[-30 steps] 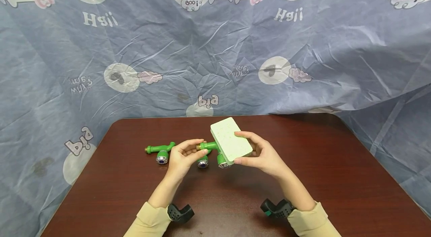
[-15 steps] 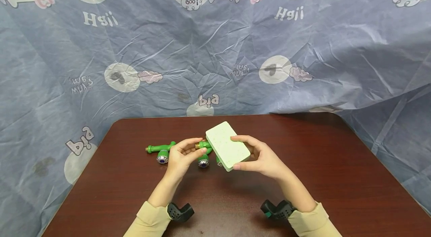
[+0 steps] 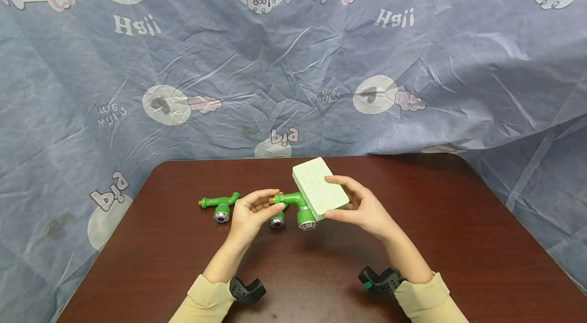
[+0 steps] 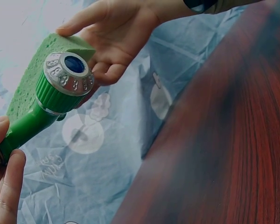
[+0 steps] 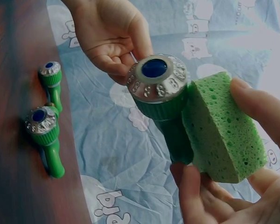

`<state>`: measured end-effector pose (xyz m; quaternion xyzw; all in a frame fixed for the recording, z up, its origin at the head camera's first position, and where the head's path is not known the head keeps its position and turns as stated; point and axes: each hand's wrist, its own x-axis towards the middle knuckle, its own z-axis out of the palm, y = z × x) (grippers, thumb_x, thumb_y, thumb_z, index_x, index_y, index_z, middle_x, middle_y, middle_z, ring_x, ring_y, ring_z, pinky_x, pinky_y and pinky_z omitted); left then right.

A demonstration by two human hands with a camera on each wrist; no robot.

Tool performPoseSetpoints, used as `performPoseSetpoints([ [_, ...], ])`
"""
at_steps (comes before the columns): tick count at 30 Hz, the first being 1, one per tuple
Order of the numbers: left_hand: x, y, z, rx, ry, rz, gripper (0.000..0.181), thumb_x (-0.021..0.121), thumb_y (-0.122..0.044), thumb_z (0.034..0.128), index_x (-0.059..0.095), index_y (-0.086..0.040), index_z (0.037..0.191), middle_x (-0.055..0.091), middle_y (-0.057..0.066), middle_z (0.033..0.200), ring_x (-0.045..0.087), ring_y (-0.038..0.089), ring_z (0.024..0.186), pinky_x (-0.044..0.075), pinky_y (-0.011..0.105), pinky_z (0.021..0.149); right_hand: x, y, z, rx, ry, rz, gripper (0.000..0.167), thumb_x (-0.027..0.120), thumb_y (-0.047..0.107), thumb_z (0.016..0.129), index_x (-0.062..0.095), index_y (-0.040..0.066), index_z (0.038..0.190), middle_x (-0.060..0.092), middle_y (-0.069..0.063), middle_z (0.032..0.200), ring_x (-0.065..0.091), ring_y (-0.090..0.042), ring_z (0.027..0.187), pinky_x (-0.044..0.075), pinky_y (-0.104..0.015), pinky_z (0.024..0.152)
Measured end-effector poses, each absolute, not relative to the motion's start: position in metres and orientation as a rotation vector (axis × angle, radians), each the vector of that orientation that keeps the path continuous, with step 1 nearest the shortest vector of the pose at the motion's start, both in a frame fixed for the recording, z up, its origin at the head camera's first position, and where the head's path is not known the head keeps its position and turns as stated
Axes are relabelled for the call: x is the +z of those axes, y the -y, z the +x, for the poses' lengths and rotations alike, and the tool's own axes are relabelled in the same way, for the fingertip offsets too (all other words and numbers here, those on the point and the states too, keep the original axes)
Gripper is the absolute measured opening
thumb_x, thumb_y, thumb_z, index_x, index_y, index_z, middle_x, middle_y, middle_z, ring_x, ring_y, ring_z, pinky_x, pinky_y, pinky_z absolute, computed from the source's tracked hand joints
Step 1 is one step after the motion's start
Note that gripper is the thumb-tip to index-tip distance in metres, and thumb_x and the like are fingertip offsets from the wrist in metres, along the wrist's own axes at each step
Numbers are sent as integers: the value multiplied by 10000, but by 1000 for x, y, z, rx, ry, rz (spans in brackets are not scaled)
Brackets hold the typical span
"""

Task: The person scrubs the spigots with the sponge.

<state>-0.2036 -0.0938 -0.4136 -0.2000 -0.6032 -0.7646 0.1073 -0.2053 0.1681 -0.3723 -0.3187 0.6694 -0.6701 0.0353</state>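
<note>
My left hand [image 3: 247, 215] pinches the brass threaded end of a green faucet [image 3: 291, 199], raised above the table. The faucet's ribbed green knob with silver rim and blue centre [image 4: 65, 81] shows large in the left wrist view. My right hand [image 3: 362, 207] grips a pale green sponge [image 3: 320, 188] between thumb and fingers. The porous sponge [image 5: 224, 126] lies along the side of the faucet [image 5: 172, 135] in the right wrist view, seemingly touching it. From the head, the sponge hides the faucet's far end.
Two more green faucets lie on the dark red-brown table [image 3: 435, 241]: one at the left [image 3: 220, 206], another partly behind the held faucet [image 3: 277, 220]. A blue-grey printed cloth [image 3: 257, 68] hangs behind the table. Each wrist wears a black device.
The sponge went down and left over the faucet, covering most of it, then back up and right with my right hand, uncovering the knob. My left hand has barely moved.
</note>
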Motion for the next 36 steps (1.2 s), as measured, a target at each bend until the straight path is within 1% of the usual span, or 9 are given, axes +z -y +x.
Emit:
performPoseSetpoints([
  [7, -414, 92, -202, -2276, 1823, -528, 383, 749, 51, 746, 609, 145, 1090, 700, 103, 984, 672, 148, 814, 556, 255, 703, -378, -161, -205, -2049, -2019, -950, 658, 721, -64, 773, 399, -16, 1344, 448, -169, 1224, 599, -169, 898, 549, -289, 700],
  [12, -414, 91, -202, -2266, 1889, -489, 381, 759, 43, 739, 633, 115, 1090, 693, 137, 1001, 682, 167, 801, 562, 284, 708, -379, -158, -204, -2061, -2024, -931, 646, 726, -54, 773, 409, -25, 1336, 460, -168, 1210, 600, -166, 890, 547, -278, 696],
  [18, -413, 93, -202, -2272, 1924, -504, 437, 768, 79, 708, 620, 125, 1116, 620, 228, 1133, 682, 169, 798, 562, 277, 696, -378, -156, -203, -2066, -2033, -897, 657, 737, -53, 762, 414, -40, 1334, 489, -156, 1183, 605, -158, 889, 546, -275, 706],
  [20, -413, 94, -202, -2279, 1931, -512, 451, 767, 92, 698, 613, 130, 1121, 610, 258, 1125, 682, 161, 795, 559, 263, 683, -377, -155, -202, -2068, -2038, -892, 662, 741, -50, 758, 416, -40, 1335, 493, -156, 1177, 608, -157, 881, 548, -274, 702],
  [22, -412, 94, -201, -2282, 1940, -519, 454, 768, 92, 697, 614, 126, 1123, 627, 243, 1096, 685, 153, 796, 557, 252, 669, -377, -155, -202, -2071, -2040, -891, 663, 743, -49, 756, 418, -42, 1334, 497, -155, 1169, 610, -156, 875, 549, -273, 701],
  [27, -413, 95, -201, -2260, 1932, -550, 440, 772, 72, 704, 620, 128, 1113, 682, 111, 1027, 687, 151, 788, 563, 273, 672, -377, -154, -202, -2072, -2036, -892, 657, 745, -46, 756, 420, -44, 1327, 525, -145, 1127, 625, -159, 856, 552, -277, 699],
  [29, -414, 96, -202, -2224, 1924, -579, 423, 770, 74, 708, 622, 136, 1099, 692, 86, 995, 684, 154, 774, 566, 289, 676, -377, -154, -202, -2075, -2037, -890, 652, 745, -39, 761, 420, -45, 1326, 540, -130, 1109, 635, -163, 842, 554, -279, 698],
  [33, -416, 96, -204, -2152, 1937, -589, 365, 778, 53, 713, 653, 114, 1051, 707, 88, 918, 680, 173, 760, 569, 308, 683, -377, -154, -201, -2111, -2028, -859, 634, 738, -27, 774, 424, -48, 1324, 558, -90, 1101, 647, -165, 826, 555, -278, 702],
  [36, -417, 95, -204, -2121, 1975, -552, 350, 790, 27, 711, 674, 83, 1036, 705, 129, 904, 684, 211, 777, 568, 302, 685, -377, -155, -201, -2150, -2027, -821, 618, 730, -31, 780, 428, -60, 1318, 567, -65, 1098, 646, -149, 833, 552, -267, 708],
])
